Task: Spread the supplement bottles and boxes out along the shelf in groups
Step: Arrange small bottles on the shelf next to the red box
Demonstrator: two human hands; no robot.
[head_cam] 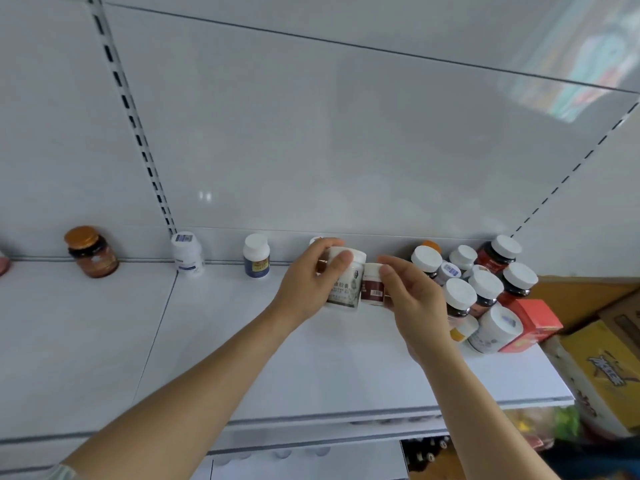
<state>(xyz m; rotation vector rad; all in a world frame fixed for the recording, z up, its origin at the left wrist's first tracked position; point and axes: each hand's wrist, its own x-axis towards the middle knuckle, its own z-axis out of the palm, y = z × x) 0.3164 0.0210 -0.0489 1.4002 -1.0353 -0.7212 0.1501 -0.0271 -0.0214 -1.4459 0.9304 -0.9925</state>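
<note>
Both hands closed around bottles: left hand (311, 282), right hand (412, 296).

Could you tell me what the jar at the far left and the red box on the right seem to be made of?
The jar looks like dark glass, glossy, with a ridged metallic-gold lid, possibly metal. The red box appears to be printed cardboard: flat faces, sharp folded edges.

Both arms reach forward — left hand (309, 282) and right hand (408, 292) with fingers curled, gripping.
</note>
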